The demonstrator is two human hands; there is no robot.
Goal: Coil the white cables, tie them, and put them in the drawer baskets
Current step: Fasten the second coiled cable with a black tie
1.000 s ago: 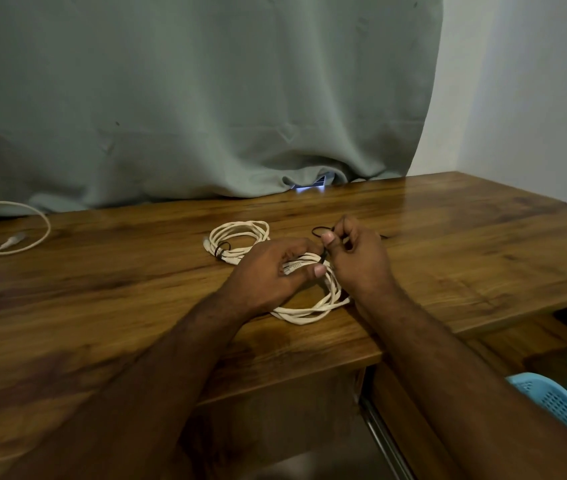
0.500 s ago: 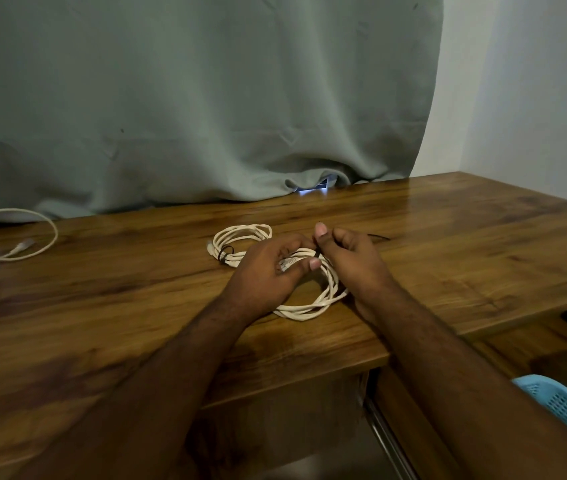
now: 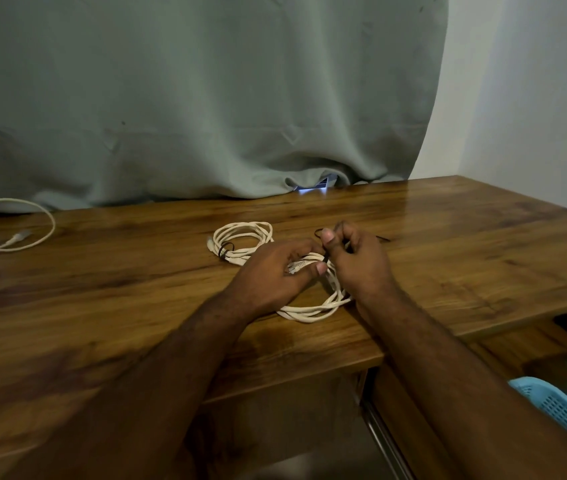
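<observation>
A person's left hand (image 3: pixel 275 271) is gripping a coiled white cable (image 3: pixel 313 308) lying flat near the wooden table's (image 3: pixel 448 258) front edge, its long axis running front to back. The right hand (image 3: pixel 358 261) is pinching a thin black tie (image 3: pixel 325 258) at the coil's far end.

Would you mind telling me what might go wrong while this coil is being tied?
The left hand alone pins the coil; easing off may let its loops spring apart. The thin black tie, pinched by the right hand, could slip free. The tied coil lies close and might get snagged.
</observation>
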